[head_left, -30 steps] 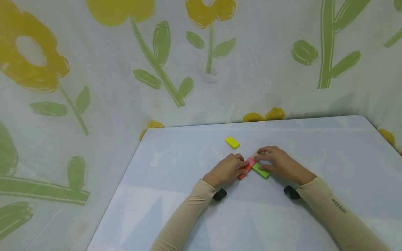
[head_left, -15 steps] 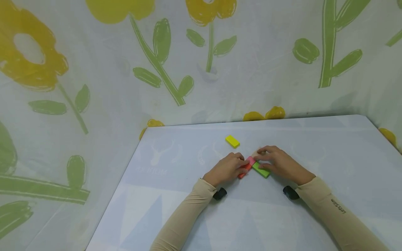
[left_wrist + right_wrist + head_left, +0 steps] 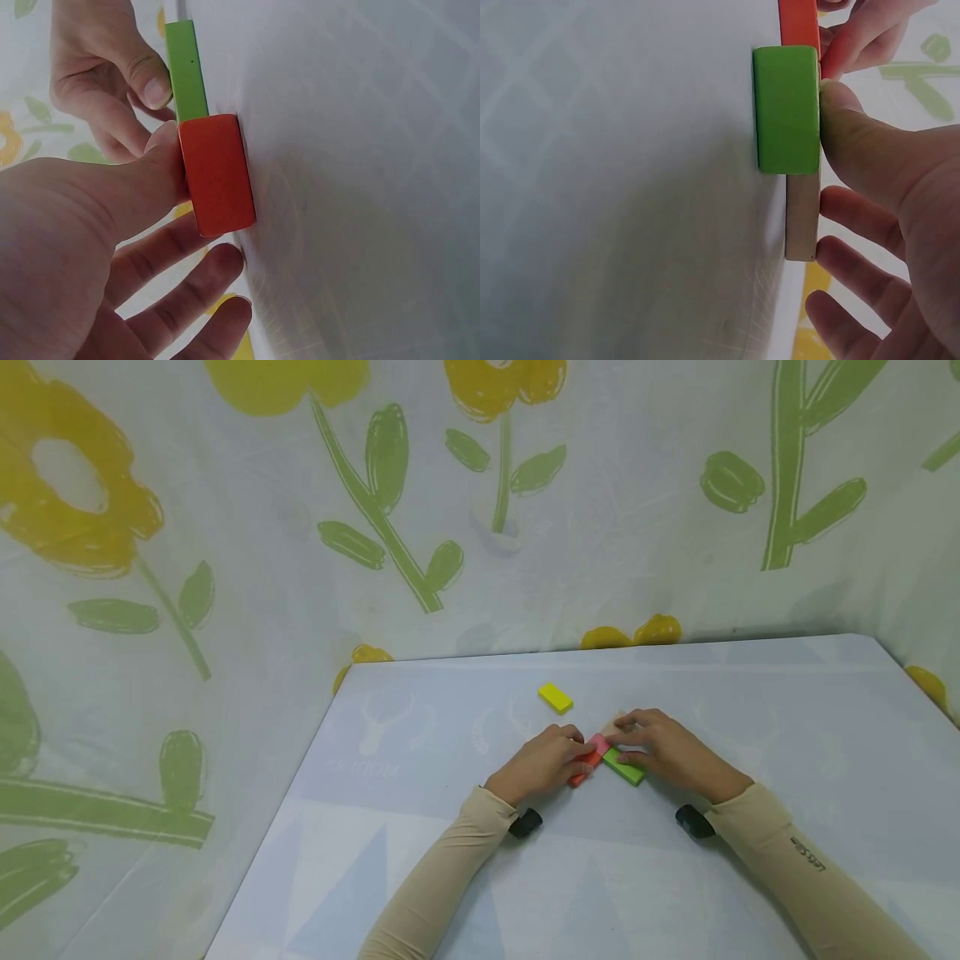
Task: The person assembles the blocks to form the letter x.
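In the head view my left hand [image 3: 536, 766] rests on a red block [image 3: 586, 769], and its forefinger reaches a pink block [image 3: 599, 744]. The left wrist view shows my thumb on top of the red block [image 3: 217, 176]; the forefinger's tip is hidden behind it. On the other side my right hand [image 3: 671, 750] lays its thumb on a green block [image 3: 622, 767]. Two of its fingertips touch a plain wooden block [image 3: 802, 217] behind the green block [image 3: 787, 111]. The blocks lie flat, grouped closely at an angle; the hands partly hide how they join.
A yellow block [image 3: 556, 698] lies alone beyond the hands, a little to the left. The pale patterned table [image 3: 450, 877] ends at a flower-print cloth [image 3: 600, 527] behind. Each wrist carries a small black camera [image 3: 696, 821].
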Available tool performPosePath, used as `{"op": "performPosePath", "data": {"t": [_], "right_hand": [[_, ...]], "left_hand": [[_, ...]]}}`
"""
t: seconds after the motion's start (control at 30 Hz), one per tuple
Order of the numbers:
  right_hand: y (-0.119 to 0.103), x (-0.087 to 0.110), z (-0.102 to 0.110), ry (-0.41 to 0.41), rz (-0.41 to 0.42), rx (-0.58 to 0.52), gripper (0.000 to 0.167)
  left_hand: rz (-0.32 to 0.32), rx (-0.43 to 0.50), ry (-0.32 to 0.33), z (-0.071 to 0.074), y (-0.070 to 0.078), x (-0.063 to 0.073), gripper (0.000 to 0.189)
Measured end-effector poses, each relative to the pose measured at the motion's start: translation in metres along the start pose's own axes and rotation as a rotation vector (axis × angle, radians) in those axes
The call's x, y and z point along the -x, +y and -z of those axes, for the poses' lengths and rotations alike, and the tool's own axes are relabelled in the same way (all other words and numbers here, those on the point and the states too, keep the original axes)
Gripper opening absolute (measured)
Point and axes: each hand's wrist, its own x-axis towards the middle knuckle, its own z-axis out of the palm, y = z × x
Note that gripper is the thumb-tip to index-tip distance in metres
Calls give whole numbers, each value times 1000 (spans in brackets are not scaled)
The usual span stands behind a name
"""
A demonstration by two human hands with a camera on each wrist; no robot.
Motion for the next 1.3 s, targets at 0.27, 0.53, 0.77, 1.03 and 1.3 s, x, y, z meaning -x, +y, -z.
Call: {"op": "performPosePath", "data": {"t": [0.27, 0.53, 0.77, 1.03, 1.3], "right_hand": [[-2, 1, 1, 13, 33, 13, 37], [-5, 1, -1, 22, 39, 30, 32], [-5, 1, -3, 16, 15, 25, 28], [-4, 1, -5, 7, 15, 29, 27], [-4, 2, -4, 10, 23, 43, 26]], "left_hand": [[16, -9, -9, 1, 2, 0, 42], [19, -3, -12, 2, 3, 1, 42], [22, 3, -16, 3, 3, 1, 42], [19, -12, -12, 4, 5, 2, 41], [29, -21, -17, 6, 6, 3, 41]]}}
